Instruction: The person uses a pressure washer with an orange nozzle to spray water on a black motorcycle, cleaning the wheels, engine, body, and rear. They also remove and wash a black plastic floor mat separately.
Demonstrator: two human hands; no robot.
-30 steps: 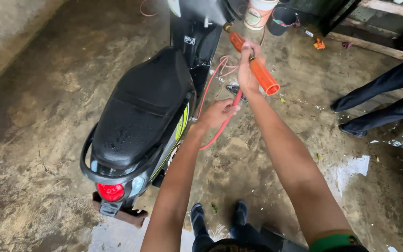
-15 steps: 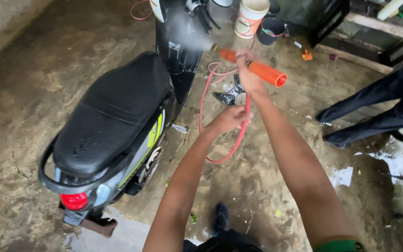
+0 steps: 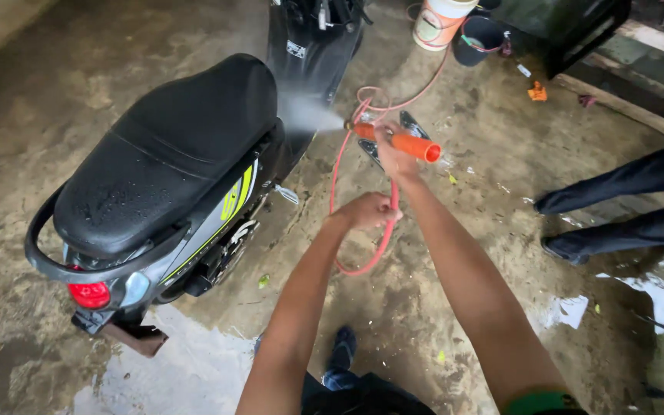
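The right hand (image 3: 395, 157) wraps its grip around the orange spray gun (image 3: 401, 141), while just below it the left hand (image 3: 366, 210) pinches the red hose (image 3: 384, 230).

The spray gun (image 3: 401, 141) is orange, short and tube-shaped, held level in the right hand (image 3: 395, 157) with its nozzle pointing left; a white mist fans out from the tip toward the scooter (image 3: 186, 165) (its black seat is beaded with drops). The hose (image 3: 337, 184) is thin and red, running down from the gun in a slack loop that hangs near the wet concrete, then up through the left hand (image 3: 366, 210), which is closed around it just below the gun; more of it lies coiled on the floor beyond
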